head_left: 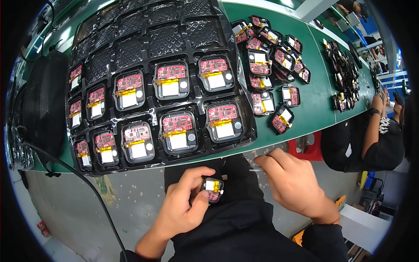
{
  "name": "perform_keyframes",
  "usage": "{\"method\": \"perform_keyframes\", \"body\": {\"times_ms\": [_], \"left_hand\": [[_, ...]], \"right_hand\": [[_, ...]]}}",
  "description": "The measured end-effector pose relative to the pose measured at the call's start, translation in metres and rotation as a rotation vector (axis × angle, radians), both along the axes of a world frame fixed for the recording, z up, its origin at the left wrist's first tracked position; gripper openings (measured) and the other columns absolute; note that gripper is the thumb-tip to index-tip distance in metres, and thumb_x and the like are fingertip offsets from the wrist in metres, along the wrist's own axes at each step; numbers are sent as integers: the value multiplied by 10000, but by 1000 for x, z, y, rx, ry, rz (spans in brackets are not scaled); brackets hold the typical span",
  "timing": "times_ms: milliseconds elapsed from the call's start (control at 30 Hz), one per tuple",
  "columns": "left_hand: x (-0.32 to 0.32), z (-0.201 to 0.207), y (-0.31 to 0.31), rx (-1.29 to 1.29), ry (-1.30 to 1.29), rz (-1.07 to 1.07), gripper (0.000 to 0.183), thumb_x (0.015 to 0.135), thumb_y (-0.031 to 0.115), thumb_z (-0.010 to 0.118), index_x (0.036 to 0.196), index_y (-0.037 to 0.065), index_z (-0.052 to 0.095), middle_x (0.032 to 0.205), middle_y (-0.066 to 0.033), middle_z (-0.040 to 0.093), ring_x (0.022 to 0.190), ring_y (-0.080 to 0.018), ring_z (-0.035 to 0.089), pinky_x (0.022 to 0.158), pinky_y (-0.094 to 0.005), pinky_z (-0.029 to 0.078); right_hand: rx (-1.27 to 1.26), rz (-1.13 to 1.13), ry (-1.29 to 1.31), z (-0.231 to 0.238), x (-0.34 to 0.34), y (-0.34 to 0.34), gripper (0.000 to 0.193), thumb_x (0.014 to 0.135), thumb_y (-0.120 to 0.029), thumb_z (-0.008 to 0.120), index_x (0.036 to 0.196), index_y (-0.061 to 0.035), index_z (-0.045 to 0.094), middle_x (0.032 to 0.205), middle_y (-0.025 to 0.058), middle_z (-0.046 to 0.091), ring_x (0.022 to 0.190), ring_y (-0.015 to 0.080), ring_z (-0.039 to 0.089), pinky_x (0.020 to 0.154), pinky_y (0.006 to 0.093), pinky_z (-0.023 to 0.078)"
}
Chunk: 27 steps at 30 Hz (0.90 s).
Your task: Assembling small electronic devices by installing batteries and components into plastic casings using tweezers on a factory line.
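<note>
My left hand (pixel 180 207) is closed around a small black device housing (pixel 213 187), gripping it by the edge between thumb and fingers over my lap. Inside the housing are a red circuit board, a white rectangular part and yellow tape. A small pale piece sticks out at its right side. To the right, my right hand (pixel 290 183) hovers apart from the housing, its fingers curled and pinched together near the table's front edge. Whatever lies between those fingertips, if anything, is too small to make out.
A black plastic tray (pixel 166 40) on the green table (pixel 310 107) holds similar housings in its nearer rows. Loose housings (pixel 283 59) lie right of it, with another heap (pixel 345 78) farther along. A black cable (pixel 94 192) hangs at left. A co-worker (pixel 371 139) sits at right.
</note>
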<state>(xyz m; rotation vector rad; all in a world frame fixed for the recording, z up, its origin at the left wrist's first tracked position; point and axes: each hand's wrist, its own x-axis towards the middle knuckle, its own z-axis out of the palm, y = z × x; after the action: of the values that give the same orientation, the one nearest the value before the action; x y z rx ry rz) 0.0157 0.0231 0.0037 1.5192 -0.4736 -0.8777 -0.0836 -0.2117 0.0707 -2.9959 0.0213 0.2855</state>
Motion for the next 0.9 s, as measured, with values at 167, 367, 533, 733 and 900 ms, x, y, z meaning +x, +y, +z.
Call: {"method": "perform_keyframes", "body": {"times_ms": [167,367,533,733,900], "left_hand": [[-6,-5,-5,23,-123,-15,332,911,-6,605,1242,9,594,662,-37,517,539,-109,490,530,-273,421],[-11,-4,-7,69,-197,-26,439,893,16,664,1314,16,541,657,-30,558,533,-104,526,506,-282,435],[-8,-6,-2,97,-103,-56,452,918,39,669,1343,18,517,656,-30,564,542,-112,543,525,-281,442],[-10,-11,-2,54,-36,-38,428,954,49,662,1357,15,521,680,-41,574,574,-110,550,562,-265,447],[-7,-6,-2,77,-74,-78,395,961,38,655,1339,8,545,693,-44,588,588,-102,563,568,-261,454]], "right_hand": [[839,-251,43,-22,4,20,329,886,-191,807,1145,-25,691,882,117,709,737,262,716,644,345,569],[981,-290,-58,-42,10,33,275,864,-149,826,1100,-45,728,860,60,689,619,154,578,518,289,432],[1142,-320,113,-43,13,28,233,919,-94,744,1137,-25,699,897,94,648,731,219,627,644,339,509],[1265,-257,-18,-55,10,28,212,906,-69,741,1114,-37,725,865,67,637,702,178,606,618,322,494],[1099,-344,56,-40,13,27,176,888,-44,743,1063,-38,740,871,65,667,655,176,614,564,314,485]]}}
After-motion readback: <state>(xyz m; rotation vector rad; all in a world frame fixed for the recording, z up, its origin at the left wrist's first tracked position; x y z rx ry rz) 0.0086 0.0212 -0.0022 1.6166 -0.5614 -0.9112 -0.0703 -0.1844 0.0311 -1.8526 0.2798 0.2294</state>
